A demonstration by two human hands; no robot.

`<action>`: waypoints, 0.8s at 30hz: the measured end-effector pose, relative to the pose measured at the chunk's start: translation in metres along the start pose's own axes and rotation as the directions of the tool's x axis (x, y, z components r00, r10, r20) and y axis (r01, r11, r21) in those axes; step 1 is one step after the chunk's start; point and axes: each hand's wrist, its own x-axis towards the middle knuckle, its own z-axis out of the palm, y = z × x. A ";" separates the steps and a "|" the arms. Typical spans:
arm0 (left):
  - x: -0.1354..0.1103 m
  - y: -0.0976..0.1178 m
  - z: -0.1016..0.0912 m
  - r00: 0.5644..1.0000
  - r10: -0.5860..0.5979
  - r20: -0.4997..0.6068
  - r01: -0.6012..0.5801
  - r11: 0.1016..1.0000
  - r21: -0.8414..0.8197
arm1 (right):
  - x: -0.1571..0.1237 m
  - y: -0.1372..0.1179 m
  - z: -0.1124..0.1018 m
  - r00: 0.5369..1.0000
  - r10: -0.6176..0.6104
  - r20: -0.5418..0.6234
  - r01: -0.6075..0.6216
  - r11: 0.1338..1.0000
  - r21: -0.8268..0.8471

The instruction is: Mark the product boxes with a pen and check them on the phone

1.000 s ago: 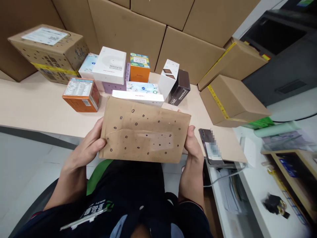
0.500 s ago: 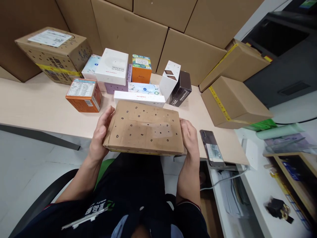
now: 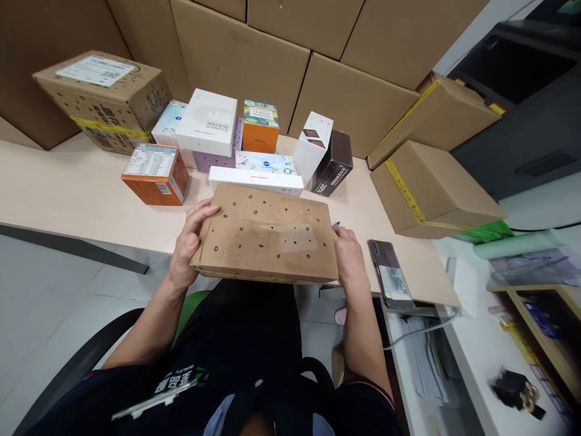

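Observation:
A brown cardboard box (image 3: 267,236), its top dotted with small black ring marks, lies at the table's front edge, before my body. My left hand (image 3: 188,242) grips its left end, fingers bent over the top edge. At the right end, my right hand (image 3: 351,257) is closed, its knuckles by the box side. A thin grey tip, apparently of a pen (image 3: 336,225), pokes out above that hand; the rest of it is hidden. Just behind the box stand a flat white box (image 3: 255,180) and an orange box (image 3: 155,175).
Farther back are a white power bank box (image 3: 206,124), a tall white box (image 3: 313,145) and a dark box (image 3: 333,163). Taped cartons stand left (image 3: 104,100) and right (image 3: 436,188). A phone (image 3: 389,274) lies on the table (image 3: 59,188) at right.
My right hand has gone from lying along the box's right end to a closed grip, with a pen tip now showing. My left fingers have moved onto the top edge.

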 end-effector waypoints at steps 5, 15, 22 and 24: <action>0.000 -0.001 0.012 0.999 -0.026 -0.046 0.026 1.000 -0.001 | -0.009 0.019 0.003 0.914 0.218 -0.341 -0.134 0.958 0.253; 0.005 -0.004 0.012 0.981 0.026 0.191 -0.048 0.993 0.110 | -0.042 -0.016 0.029 0.786 0.430 -0.444 -0.044 0.756 0.654; 0.005 0.017 0.015 0.977 -0.037 0.210 0.011 0.993 0.121 | -0.058 -0.037 0.005 0.636 0.495 -0.593 0.001 0.767 0.641; 0.005 0.027 0.018 0.974 -0.069 0.215 0.052 0.995 0.081 | -0.061 -0.045 -0.006 0.547 0.533 -0.645 0.053 0.747 0.662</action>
